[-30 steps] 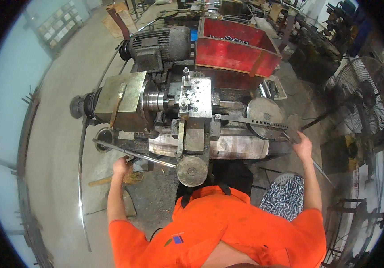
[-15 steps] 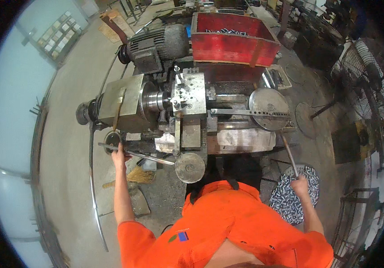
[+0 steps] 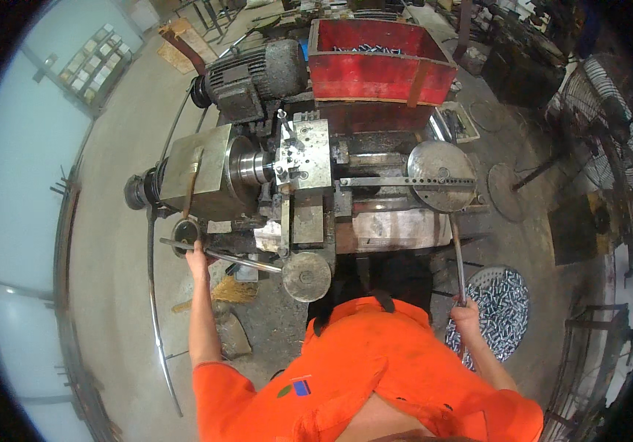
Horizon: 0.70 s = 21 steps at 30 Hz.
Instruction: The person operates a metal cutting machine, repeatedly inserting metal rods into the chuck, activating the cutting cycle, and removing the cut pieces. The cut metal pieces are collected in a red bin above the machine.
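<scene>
My left hand (image 3: 197, 259) is closed round the metal lever bar (image 3: 243, 260) near its outer end, left of the round steel plate (image 3: 307, 277). In my right hand (image 3: 466, 317) is the long lever rod (image 3: 457, 254), which runs down from the large steel disc (image 3: 441, 177). A flat bar with a row of holes (image 3: 394, 182) joins that disc to the carriage. Between the two hands stands a lathe-like machine with a spindle (image 3: 252, 167) and a tool block (image 3: 304, 154) close beside it.
A red bin (image 3: 382, 79) with small metal parts stands behind the machine, beside an electric motor (image 3: 257, 74). A basket (image 3: 487, 276) of shiny metal pieces is by my right arm. A broom (image 3: 231, 291) lies at left; a fan (image 3: 602, 121) stands at far right.
My right hand has swung the lever rod to the left, from over the basket to its left side. The tool block sits slightly further left. My left hand keeps its hold.
</scene>
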Motion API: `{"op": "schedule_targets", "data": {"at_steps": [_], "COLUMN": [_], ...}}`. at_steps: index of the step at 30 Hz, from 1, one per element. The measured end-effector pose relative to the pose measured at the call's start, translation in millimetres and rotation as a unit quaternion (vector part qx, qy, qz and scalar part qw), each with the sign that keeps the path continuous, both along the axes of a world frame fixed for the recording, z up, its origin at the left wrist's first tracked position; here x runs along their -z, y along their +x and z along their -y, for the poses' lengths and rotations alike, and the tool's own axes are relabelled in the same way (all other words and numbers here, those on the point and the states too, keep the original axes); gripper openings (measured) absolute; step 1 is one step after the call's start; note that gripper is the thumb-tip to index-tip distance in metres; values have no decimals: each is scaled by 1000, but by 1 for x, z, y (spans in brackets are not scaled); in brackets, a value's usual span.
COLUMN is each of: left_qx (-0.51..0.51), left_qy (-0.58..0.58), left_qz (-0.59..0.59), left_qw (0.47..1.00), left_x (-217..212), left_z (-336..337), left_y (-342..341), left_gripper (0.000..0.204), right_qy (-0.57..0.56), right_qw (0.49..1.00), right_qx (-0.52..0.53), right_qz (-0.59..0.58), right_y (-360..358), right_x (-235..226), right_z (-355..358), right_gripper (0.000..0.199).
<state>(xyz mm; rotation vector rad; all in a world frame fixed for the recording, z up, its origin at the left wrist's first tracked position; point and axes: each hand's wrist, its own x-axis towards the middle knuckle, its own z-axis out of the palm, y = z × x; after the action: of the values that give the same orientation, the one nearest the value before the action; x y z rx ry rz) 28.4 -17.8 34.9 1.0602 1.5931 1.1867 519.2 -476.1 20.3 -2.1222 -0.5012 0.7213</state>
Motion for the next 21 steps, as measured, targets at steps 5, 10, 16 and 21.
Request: {"op": "schedule_targets", "data": {"at_steps": [5,10,16,21], "left_qx": [17,19,53,85], "left_qy": [-80,-88,-114,-117], "left_qz": [-71,-67,-34,46], "left_qw": [994,994,992,988], "left_x": [2,-9,16,18], "left_z": [-5,1,-11,-2], "left_y": [-27,-13,-26,-54], "left_gripper": [42,43,47,58], "right_qy": [-30,-214,-327,-244], "right_qw": [998,913,840,806], "right_qx": [-50,-64,-82,24], "right_qz": [19,342,425,538], "right_y": [21,120,248,227], "right_x": [-18,-2,-19,-13], "right_z": [-1,17,-27,-51], "right_gripper": [36,49,55,73]}}
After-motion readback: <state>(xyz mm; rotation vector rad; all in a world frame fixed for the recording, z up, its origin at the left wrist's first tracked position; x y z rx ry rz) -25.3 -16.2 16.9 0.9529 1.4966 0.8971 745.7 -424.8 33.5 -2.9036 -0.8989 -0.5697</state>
